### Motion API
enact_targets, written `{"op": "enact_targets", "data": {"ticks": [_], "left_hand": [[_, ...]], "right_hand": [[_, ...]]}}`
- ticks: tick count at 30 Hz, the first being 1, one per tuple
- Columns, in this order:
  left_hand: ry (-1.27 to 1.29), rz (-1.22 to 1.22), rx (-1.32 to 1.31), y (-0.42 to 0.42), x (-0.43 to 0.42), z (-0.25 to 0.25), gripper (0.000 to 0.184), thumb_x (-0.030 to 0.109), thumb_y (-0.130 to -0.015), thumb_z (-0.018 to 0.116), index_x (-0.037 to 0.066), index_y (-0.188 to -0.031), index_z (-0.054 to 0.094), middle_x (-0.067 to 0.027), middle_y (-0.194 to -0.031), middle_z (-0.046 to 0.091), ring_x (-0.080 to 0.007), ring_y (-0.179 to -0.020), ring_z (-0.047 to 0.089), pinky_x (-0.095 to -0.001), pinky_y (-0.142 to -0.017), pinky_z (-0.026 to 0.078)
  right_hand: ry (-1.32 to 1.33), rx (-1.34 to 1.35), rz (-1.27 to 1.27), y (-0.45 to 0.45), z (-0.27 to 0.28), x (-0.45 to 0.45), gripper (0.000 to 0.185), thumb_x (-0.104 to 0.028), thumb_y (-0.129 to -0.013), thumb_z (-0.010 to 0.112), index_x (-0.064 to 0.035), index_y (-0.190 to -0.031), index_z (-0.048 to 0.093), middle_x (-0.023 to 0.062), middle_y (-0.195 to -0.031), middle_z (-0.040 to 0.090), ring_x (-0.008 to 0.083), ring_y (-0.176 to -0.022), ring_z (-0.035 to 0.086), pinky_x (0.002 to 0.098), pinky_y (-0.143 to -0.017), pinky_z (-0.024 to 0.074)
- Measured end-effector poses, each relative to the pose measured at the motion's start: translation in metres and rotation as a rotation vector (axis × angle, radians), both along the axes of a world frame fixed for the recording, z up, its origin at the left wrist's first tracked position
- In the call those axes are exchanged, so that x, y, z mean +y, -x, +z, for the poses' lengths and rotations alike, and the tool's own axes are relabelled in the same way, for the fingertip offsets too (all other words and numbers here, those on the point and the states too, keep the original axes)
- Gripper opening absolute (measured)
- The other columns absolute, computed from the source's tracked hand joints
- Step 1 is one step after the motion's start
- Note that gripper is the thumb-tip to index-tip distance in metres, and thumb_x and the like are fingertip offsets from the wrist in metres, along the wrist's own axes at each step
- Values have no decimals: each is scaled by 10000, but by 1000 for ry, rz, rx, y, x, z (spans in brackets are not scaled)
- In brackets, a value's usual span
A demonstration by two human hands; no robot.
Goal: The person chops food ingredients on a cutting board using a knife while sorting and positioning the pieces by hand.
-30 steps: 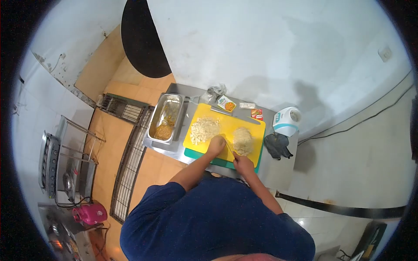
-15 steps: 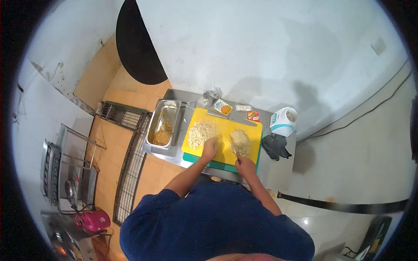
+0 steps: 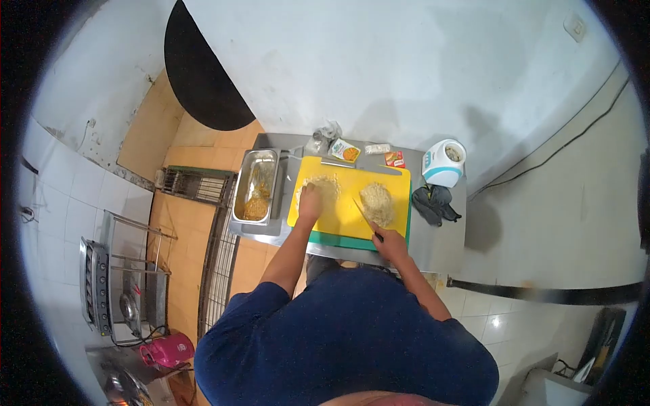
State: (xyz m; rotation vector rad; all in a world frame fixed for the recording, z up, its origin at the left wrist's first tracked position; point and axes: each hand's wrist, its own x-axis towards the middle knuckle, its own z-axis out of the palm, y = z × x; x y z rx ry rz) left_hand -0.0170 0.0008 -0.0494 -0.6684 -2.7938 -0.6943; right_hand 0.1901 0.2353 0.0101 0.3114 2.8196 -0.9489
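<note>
A yellow cutting board [image 3: 349,186] lies over a green cutting board [image 3: 342,241] on a metal table. My left hand [image 3: 310,203] is down among chopped pale pieces [image 3: 330,181] on the board's left half, fingers curled and closed on some of them; the fingertips are partly hidden. My right hand [image 3: 391,245] grips the dark handle of a knife [image 3: 364,213]. Its blade points up and left along the near edge of a mound of finer pale pieces [image 3: 377,203]. Another long blade [image 3: 362,167] lies across the board's far edge.
Left of the boards stands a metal tray [image 3: 237,193] holding orange-brown food [image 3: 256,206]. Behind are a clear plastic bag [image 3: 323,139], a yellow-white packet [image 3: 345,151] and a red packet [image 3: 395,160]. A white-and-blue container [image 3: 444,164] and a black plastic bag [image 3: 435,204] stand right.
My left hand has moved left and farther onto the chopped pieces. The knife in my right hand has drawn back from the mound, its blade now showing more. The camera view has shifted slightly.
</note>
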Motion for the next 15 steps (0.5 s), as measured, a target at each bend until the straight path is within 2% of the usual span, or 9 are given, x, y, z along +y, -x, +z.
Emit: {"op": "enact_targets", "data": {"ticks": [1,5,8,9,12,13,15], "left_hand": [[-26,-4,-18,6,-2,-4,97,18,-777,563,12,-846,632,-215,-968,591,-409,-921,562,-483,-846,486],[-120,-73,-55,17,-10,-5,92,7,-774,558,24,-811,640,-204,-874,614,-411,-908,577,-484,-812,485],[-354,-63,45,18,-12,-4,102,0,-800,649,-15,-891,691,-186,-816,628,-349,-781,621,-421,-745,511],[-447,13,-25,18,-9,-6,85,33,-830,682,-4,-905,698,-147,-841,673,-266,-760,658,-363,-702,524],[-705,81,-297,8,3,-9,83,47,-848,686,11,-920,709,-103,-908,714,-182,-782,675,-315,-694,529],[-686,98,-400,3,7,-8,120,64,-860,690,19,-970,711,-67,-938,726,-133,-803,667,-292,-695,528],[-679,81,-336,-10,19,-9,162,53,-848,686,19,-1005,705,-83,-942,722,-147,-806,670,-293,-690,530]], "right_hand": [[25,10,-5,-1,1,0,456,-347,-906,586,-345,-1362,578,183,-953,701,371,-881,671,459,-776,537],[33,-13,1,-3,-4,3,462,-341,-903,602,-329,-1364,580,182,-984,706,368,-890,672,450,-790,535],[26,32,5,-6,-8,3,458,-339,-899,612,-305,-1355,593,175,-991,711,360,-894,677,436,-797,534],[48,36,-5,-7,-4,2,456,-338,-898,612,-296,-1352,598,173,-991,712,358,-895,678,432,-800,534],[105,66,-53,-6,-5,1,451,-336,-894,613,-279,-1342,608,170,-980,714,353,-894,681,428,-806,533],[123,76,-72,-7,-7,2,449,-335,-893,613,-275,-1339,611,169,-975,714,352,-893,682,428,-807,532],[102,36,-45,-5,-10,5,484,-344,-894,594,-295,-1375,569,181,-998,710,379,-915,672,468,-812,531]]}}
